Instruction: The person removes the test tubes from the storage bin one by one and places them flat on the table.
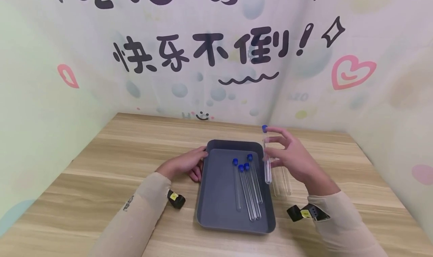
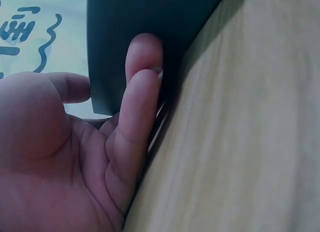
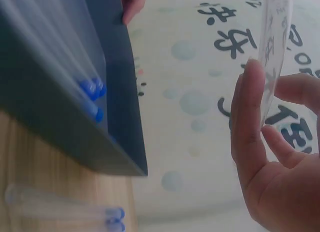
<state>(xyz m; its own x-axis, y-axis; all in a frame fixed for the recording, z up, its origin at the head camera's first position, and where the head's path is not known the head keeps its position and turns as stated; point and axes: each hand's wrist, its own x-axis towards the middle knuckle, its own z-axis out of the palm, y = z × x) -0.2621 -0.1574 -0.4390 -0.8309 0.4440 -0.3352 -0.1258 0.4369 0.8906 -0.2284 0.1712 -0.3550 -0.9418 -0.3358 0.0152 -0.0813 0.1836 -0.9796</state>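
My right hand (image 1: 295, 157) pinches a clear test tube (image 1: 268, 173) with a blue cap between thumb and fingers. The tube stands nearly upright, cap up, overlapping the tray's right rim in the head view. At the left side of the grey tray (image 1: 218, 196), my left hand (image 1: 184, 162) grips the wall near the far corner. Its fingers (image 2: 137, 104) lie bent against the outside of that wall in the left wrist view. Inside the tray, several capped test tubes (image 1: 251, 195) lie side by side toward the right, blue caps pointing away from me.
Two more test tubes (image 1: 282, 183) lie on the wooden table (image 1: 135, 148) right of the tray, partly behind my right hand; their blue caps (image 3: 115, 219) show in the right wrist view. A printed white cloth (image 1: 189, 95) hangs behind the table's far edge.
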